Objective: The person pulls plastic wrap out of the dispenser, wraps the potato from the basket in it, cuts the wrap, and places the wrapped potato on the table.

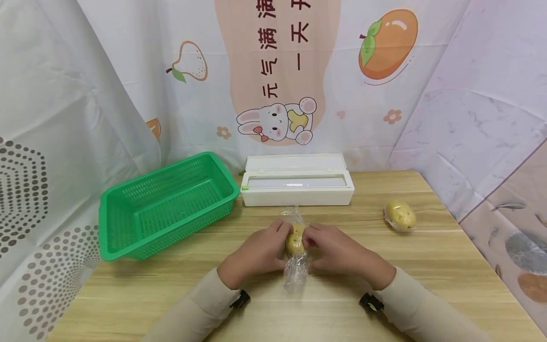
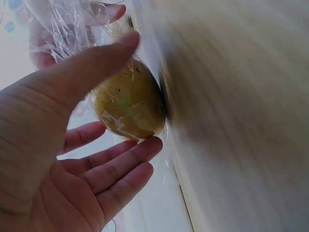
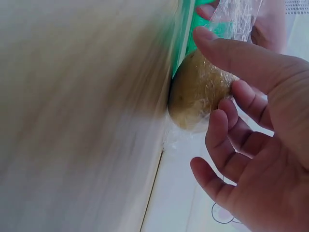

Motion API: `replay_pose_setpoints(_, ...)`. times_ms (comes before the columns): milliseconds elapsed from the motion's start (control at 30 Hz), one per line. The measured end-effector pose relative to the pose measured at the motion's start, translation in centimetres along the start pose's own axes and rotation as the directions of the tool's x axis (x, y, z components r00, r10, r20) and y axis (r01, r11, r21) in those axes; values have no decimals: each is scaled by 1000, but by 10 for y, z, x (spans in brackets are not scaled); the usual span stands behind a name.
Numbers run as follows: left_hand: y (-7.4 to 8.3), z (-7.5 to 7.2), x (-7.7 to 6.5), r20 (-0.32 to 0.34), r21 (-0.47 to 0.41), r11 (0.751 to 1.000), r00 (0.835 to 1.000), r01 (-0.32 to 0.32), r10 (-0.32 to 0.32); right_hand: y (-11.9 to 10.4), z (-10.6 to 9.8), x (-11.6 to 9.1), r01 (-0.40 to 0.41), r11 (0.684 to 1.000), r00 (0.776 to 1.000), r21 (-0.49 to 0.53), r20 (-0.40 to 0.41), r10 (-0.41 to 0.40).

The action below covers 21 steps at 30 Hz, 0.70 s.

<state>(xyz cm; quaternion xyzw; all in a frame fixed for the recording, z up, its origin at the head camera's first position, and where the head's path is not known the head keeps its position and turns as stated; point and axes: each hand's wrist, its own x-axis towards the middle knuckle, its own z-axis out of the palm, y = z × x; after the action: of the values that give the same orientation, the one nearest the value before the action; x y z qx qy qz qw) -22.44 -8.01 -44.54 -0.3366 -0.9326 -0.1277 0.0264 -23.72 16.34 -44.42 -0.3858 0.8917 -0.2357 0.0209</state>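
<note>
A yellow potato (image 1: 295,241) in clear cling film (image 1: 296,271) lies on the table between the two hands. Loose film spreads from its near and far ends. My left hand (image 1: 262,248) holds the potato's left side, its fingertips meeting the film at the far end in the left wrist view, with the thumb across the near part. On the other side, curled fingers of my right hand (image 1: 337,249) hold the wrapped potato (image 3: 195,94); its thumb lies by the gathered film. A second wrapped potato (image 1: 400,215) rests apart, to the right.
Behind the hands stands a white cling film box (image 1: 297,198) with its lid raised. A green plastic basket (image 1: 171,228) sits at the left on the wooden table (image 1: 444,275). Printed cloth hangs along the back and sides.
</note>
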Motion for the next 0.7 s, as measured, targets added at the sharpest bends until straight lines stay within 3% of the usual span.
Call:
replay_pose_setpoints(200,0,-4,-1,9,-37,999,1000,5,-4,0,1,0,55,994,996,-97,-60,-61)
replay_pose_setpoints(400,-2,-5,-2,25,-63,998,1000,2,0,3,-3,-1,128,991,983,-42,-123,-132)
replay_pose_setpoints(700,-2,-4,-2,21,-56,998,1000,-15,16,7,-4,-3,145,989,982,-23,-122,-147)
